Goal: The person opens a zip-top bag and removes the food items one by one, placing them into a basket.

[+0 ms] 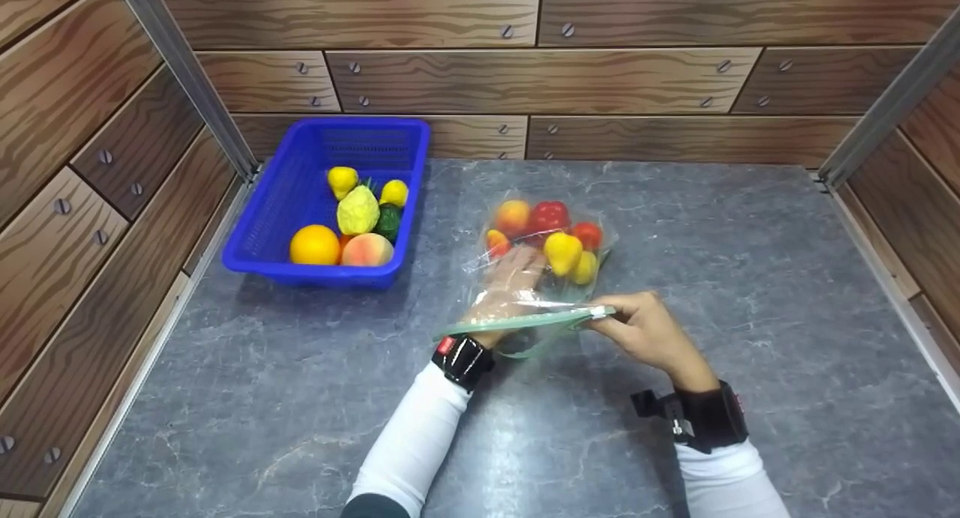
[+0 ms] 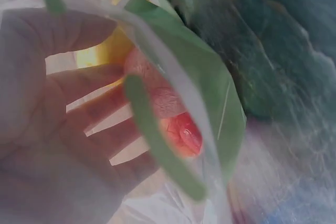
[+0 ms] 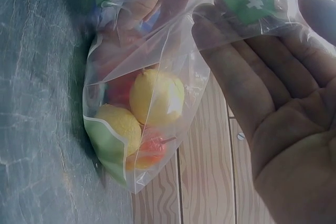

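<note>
A clear zip bag (image 1: pixel 517 323) with a green rim and a white slider lies on the table, its mouth toward me. My left hand (image 1: pixel 513 276) reaches inside through the mouth, fingers extended and spread in the left wrist view, fingertips near the fruit. At the right end of the rim, my right hand (image 1: pixel 643 329) pinches the bag beside the slider. Inside are a red bell pepper (image 1: pixel 549 217), a peach (image 1: pixel 513 217), a yellow pear (image 1: pixel 562 253), a lemon-like yellow fruit (image 1: pixel 585 267), a red tomato-like piece (image 1: pixel 586 236) and a small red-yellow piece (image 1: pixel 496 244).
A blue plastic basket (image 1: pixel 250 263) stands at the back left. It holds an orange (image 1: pixel 315 245), a peach (image 1: pixel 367 250), a bumpy yellow-green fruit (image 1: pixel 358 211) and several other pieces. Wood-patterned panels (image 1: pixel 540 81) enclose the grey table (image 1: pixel 300 398) at the back and sides.
</note>
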{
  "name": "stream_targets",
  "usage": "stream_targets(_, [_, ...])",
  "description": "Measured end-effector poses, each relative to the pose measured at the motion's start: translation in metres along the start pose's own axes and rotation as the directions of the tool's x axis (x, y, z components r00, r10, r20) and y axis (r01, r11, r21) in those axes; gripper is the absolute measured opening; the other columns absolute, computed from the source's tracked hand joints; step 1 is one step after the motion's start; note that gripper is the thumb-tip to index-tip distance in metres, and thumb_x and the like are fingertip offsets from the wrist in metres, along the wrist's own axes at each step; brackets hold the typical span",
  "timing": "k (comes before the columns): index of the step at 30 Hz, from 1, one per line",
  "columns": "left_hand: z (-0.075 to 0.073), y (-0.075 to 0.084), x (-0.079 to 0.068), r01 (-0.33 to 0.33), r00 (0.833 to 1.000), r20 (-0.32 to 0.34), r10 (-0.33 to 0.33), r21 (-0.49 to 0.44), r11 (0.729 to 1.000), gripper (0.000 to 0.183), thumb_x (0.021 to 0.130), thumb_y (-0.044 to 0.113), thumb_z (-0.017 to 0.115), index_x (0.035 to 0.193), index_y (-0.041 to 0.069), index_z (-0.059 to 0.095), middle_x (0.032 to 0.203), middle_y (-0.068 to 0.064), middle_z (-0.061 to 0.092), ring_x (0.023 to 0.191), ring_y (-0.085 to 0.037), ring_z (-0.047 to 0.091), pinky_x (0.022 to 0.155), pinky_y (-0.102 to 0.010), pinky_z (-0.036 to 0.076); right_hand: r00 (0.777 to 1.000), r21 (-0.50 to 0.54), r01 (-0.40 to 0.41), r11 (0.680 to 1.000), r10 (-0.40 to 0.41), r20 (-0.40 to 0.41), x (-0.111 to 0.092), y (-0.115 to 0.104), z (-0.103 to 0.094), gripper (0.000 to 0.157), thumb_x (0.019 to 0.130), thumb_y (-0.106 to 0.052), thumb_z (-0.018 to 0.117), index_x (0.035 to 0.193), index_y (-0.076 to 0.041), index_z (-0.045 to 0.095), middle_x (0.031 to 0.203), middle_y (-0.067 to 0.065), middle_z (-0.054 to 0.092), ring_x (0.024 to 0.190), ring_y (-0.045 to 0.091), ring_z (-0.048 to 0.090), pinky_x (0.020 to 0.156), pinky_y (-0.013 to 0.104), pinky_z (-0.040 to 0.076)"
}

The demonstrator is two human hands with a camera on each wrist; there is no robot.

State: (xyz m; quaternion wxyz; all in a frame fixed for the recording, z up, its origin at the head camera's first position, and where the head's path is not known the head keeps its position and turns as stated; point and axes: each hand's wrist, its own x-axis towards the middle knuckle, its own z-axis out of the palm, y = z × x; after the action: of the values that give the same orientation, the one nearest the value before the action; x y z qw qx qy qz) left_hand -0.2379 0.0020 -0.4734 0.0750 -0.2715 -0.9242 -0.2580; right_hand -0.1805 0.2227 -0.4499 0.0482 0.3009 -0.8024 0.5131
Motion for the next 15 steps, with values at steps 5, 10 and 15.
stream_targets(5, [-0.0001, -0.0009, 0.0000, -0.023, 0.999, -0.042, 0.024, 0.039, 0.999, 0.049, 0.085, 0.046, 0.078, 0.118, 0.011, 0.072, 0.124, -0.004, 0.062, 0.122, -0.022, 0.057, 0.111, -0.035, 0.044, 1.000, 0.006, -0.003, 1.000, 0.003, -0.003, 0.0003, -0.0011, 0.0004, 0.008, 0.087, 0.010, 0.072, 0.094, 0.008, 0.076, 0.085, 0.020, 0.076, 0.061, -0.001, 0.057, 0.052, 0.016, 0.049])
stream_targets(10, [-0.0009, -0.0026, -0.0016, -0.047, 0.996, -0.072, 0.053, 0.080, 0.996, 0.023, 0.088, 0.032, 0.075, 0.103, 0.014, 0.075, 0.112, -0.004, 0.060, 0.106, -0.022, 0.057, 0.097, -0.034, 0.050, 0.999, 0.008, -0.036, 0.999, 0.036, 0.003, -0.0002, -0.0021, 0.0002, 0.009, 0.088, 0.008, 0.072, 0.096, 0.007, 0.076, 0.088, 0.020, 0.076, 0.064, -0.001, 0.060, 0.055, 0.019, 0.053])
stream_targets(15, [-0.0025, -0.0060, -0.0051, -0.096, 0.985, -0.137, 0.110, 0.103, 0.990, 0.016, 0.084, 0.020, 0.074, 0.096, 0.009, 0.071, 0.111, -0.007, 0.060, 0.103, -0.026, 0.058, 0.089, -0.035, 0.053, 0.999, -0.002, -0.045, 0.999, 0.045, 0.008, 0.0003, -0.0023, 0.0004, 0.008, 0.089, 0.008, 0.072, 0.096, 0.008, 0.076, 0.089, 0.020, 0.077, 0.067, 0.000, 0.063, 0.057, 0.020, 0.055])
